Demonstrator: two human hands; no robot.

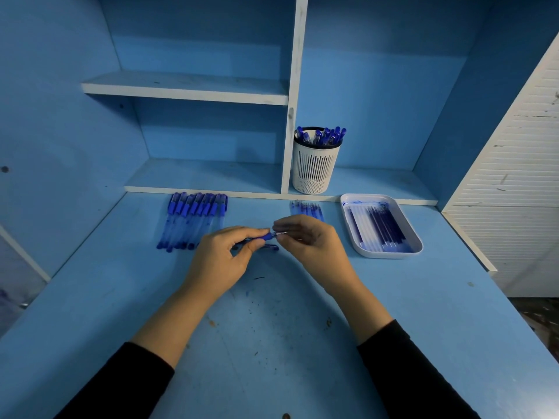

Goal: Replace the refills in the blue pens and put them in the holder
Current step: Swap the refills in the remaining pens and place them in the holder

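Desk point(302, 343): blue, ink-flecked, with shelving behind it. All work is at mid-desk.

Tray point(393, 254): white, on the desk to the right, smeared with ink at its far end. It holds a layer of tray refills point(384, 228). Judged to be the spent ones, but not certain.

Holder point(314, 167): white, slotted, upright on the low shelf just right of the divider. A cluster of capped pens point(323, 136) stands in it. Judged finished.

Row point(193, 220): roughly nine or ten capped pens side by side on the desk to the left, well apart from the holder. Judged still to do, so the task is somewhere near halfway, with one pen in progress.

Left hand point(223, 258): forearm comes in from lower left and the palm is turned down. The fingers are curled around the barrel of the pen point(267, 236), holding it level just above the desk.

Right hand point(308, 240): comes in from lower right. Thumb and forefinger pinch the pen's tip end, where a sliver of metal shows. Cannot tell whether the tip is being unscrewed or tightened, or which refill is inside.

Refills point(307, 208): a small loose group on the desk behind the right hand, near the shelf edge. Probably the fresh stock.

Small part point(270, 247): dark blue, lying on the desk under the hands. Possibly the cap.
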